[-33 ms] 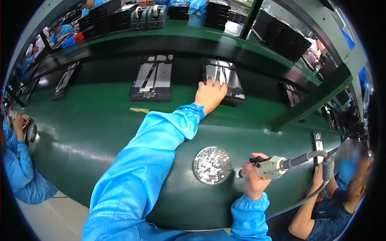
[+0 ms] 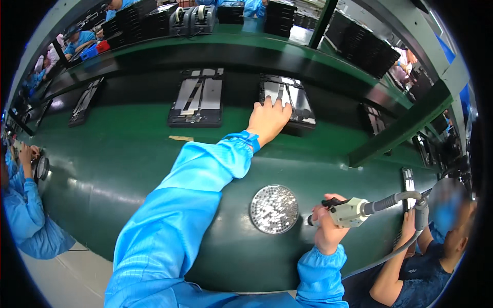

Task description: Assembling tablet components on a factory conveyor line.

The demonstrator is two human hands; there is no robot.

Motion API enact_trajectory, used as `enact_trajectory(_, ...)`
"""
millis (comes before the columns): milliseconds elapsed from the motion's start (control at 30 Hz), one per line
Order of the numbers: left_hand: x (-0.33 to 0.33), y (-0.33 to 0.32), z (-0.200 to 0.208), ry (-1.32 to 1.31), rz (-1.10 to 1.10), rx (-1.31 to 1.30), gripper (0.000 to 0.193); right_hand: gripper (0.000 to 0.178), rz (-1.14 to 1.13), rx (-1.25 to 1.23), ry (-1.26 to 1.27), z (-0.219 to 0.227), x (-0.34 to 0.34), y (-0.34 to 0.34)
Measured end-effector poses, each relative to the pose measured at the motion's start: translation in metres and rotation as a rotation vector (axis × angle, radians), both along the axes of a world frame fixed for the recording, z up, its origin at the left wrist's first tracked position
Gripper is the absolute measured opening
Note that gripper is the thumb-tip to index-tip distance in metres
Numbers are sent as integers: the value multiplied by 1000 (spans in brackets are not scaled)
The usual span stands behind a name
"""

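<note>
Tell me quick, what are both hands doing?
Left hand: open, fingers resting on the dark flat device.
Right hand: closed around the electric screwdriver.

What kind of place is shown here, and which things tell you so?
Most likely an electronics assembly line. Flat opened devices, such as the dark device under the left hand, lie in a row on a long green belt. The right hand holds a powered screwdriver beside a round screw tray.

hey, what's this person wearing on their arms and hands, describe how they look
Both arms wear bright blue, smooth, slightly shiny work-coat sleeves with gathered elastic cuffs at the wrists. The left hand and right hand are bare: no gloves, rings or watch visible. No markings show on the sleeves.
</note>
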State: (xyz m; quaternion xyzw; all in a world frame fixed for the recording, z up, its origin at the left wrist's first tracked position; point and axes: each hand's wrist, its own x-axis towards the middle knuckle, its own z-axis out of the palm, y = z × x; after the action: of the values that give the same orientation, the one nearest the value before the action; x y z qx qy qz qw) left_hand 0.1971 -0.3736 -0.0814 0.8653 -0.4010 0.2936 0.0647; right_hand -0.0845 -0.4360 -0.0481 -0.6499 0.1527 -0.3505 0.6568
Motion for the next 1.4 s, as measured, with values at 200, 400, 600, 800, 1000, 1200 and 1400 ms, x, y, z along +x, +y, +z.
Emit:
enact_trajectory(200,-82,127,52,-68,-160,-110,56,32,10,-25,-23,4,-11,-1)
enact_trajectory(400,-198,218,49,-26,-54,0,33,34,76,4,-68,-11,-5,-9)
enact_trajectory(600,-244,240,41,261,10,150,37,33,63,-14,-93,4,-3,-8)
enact_trajectory(800,-246,233,55,530,-144,8,49,27,44,-79,-79,7,2,-1)
enact_trajectory(1000,-249,204,21,414,-315,-115,35,27,58,-72,-94,2,-3,-3)
enact_trajectory(1200,-239,210,20,509,-586,-96,28,28,43,-80,-78,2,-3,-5)
enact_trajectory(1400,-223,212,24,592,-649,-29,26,30,61,-84,-86,4,1,-7)
